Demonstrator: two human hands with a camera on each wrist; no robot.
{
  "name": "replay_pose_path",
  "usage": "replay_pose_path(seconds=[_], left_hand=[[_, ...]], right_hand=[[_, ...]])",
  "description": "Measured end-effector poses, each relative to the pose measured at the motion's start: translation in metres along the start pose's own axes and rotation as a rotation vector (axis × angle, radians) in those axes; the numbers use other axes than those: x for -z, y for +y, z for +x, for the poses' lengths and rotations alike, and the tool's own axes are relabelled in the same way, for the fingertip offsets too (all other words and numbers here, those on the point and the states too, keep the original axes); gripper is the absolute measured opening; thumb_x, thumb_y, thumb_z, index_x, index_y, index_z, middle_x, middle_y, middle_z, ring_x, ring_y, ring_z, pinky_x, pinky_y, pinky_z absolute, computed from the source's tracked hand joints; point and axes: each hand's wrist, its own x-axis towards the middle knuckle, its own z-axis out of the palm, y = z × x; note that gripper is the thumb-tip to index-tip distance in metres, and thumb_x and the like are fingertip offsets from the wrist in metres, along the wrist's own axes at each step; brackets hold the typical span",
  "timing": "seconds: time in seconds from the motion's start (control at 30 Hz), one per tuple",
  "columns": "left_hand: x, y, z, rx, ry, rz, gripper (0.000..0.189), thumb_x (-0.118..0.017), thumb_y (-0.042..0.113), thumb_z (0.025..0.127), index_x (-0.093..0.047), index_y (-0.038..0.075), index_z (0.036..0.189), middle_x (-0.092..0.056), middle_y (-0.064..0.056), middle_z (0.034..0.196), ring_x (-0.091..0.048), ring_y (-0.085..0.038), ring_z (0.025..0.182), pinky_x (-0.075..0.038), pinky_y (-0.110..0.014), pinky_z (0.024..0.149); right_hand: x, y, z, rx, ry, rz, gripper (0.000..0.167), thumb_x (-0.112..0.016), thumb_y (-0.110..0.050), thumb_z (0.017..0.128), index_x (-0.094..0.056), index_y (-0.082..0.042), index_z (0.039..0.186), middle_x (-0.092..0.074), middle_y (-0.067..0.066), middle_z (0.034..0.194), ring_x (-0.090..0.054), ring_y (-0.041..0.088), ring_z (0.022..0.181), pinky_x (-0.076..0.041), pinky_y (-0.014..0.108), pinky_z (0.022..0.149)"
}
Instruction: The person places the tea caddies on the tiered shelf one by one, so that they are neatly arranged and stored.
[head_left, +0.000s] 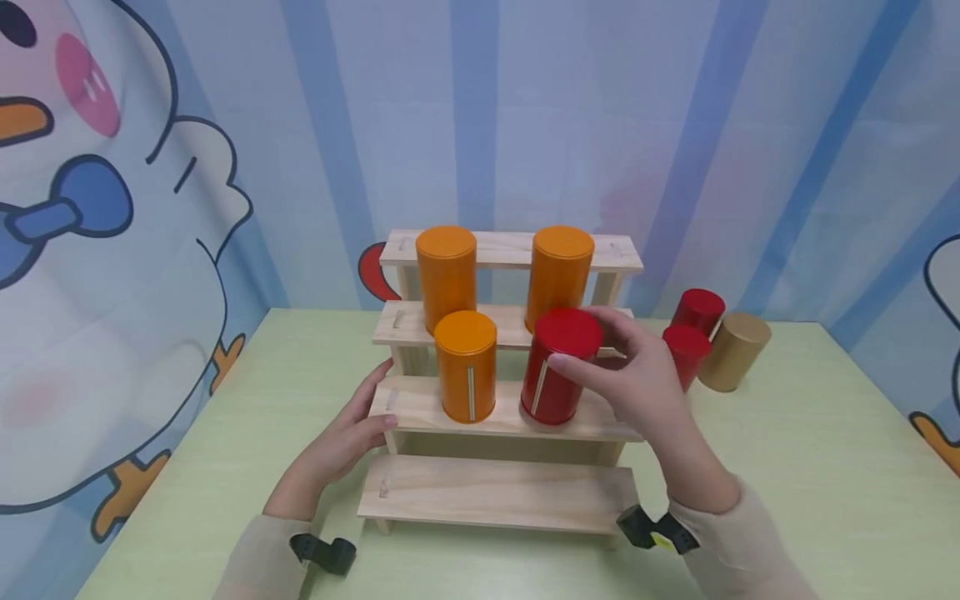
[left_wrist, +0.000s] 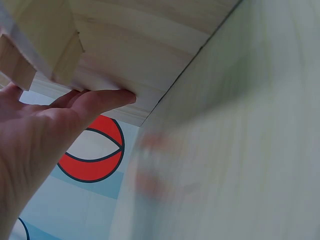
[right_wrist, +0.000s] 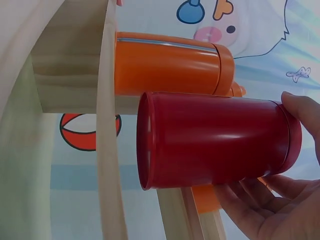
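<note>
My right hand (head_left: 651,385) grips a red canister (head_left: 566,333), thumb on its front and fingers behind it. In the right wrist view the canister's base stands slightly off the board of the wooden tiered rack (head_left: 495,492). Beside it on the same tier stands an orange canister (head_left: 467,375) with a pale strip down its front. Two more orange canisters, a left one (head_left: 446,271) and a right one (head_left: 559,271), stand on the tier behind. My left hand (head_left: 341,442) rests against the rack's left end, fingers extended, thumb at the board's front edge.
On the table (head_left: 780,500) right of the rack are two red canisters, a rear one (head_left: 699,308) and a front one (head_left: 684,350), next to a gold canister (head_left: 735,354). A striped blue cartoon curtain (head_left: 525,108) hangs behind.
</note>
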Motion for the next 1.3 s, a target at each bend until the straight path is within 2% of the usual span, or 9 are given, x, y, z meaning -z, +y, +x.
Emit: replay_pose_path(seconds=[0.27,0.43,1.3], left_hand=[[0.000,-0.002,0.002,-0.006,-0.008,-0.005,0.075,-0.048,0.018,0.097,-0.002,0.023,0.156,0.000,-0.016,0.161,-0.030,-0.048,0.134,-0.041,-0.057,0.101],[-0.001,-0.002,0.002,-0.010,-0.008,-0.004,0.075,-0.048,0.018,0.097,-0.003,0.023,0.156,0.000,-0.016,0.161,-0.030,-0.049,0.134,-0.041,-0.058,0.101],[-0.002,0.000,0.002,0.006,-0.002,-0.001,0.076,-0.049,0.018,0.096,-0.002,0.023,0.156,0.000,-0.016,0.161,-0.030,-0.048,0.134,-0.041,-0.056,0.101]], right_hand=[[-0.014,-0.001,0.003,-0.017,0.022,-0.005,0.068,-0.079,-0.037,0.078,-0.052,-0.015,0.137,-0.060,0.009,0.125,-0.058,0.026,0.111,-0.052,0.041,0.092],[-0.020,0.000,0.005,0.003,0.026,0.007,0.067,-0.079,-0.035,0.078,-0.053,-0.013,0.136,-0.061,0.010,0.124,-0.059,0.026,0.110,-0.052,0.040,0.093],[-0.029,0.005,0.008,0.017,0.018,0.002,0.068,-0.079,-0.035,0.078,-0.052,-0.012,0.136,-0.061,0.009,0.124,-0.057,0.025,0.110,-0.053,0.040,0.090]])
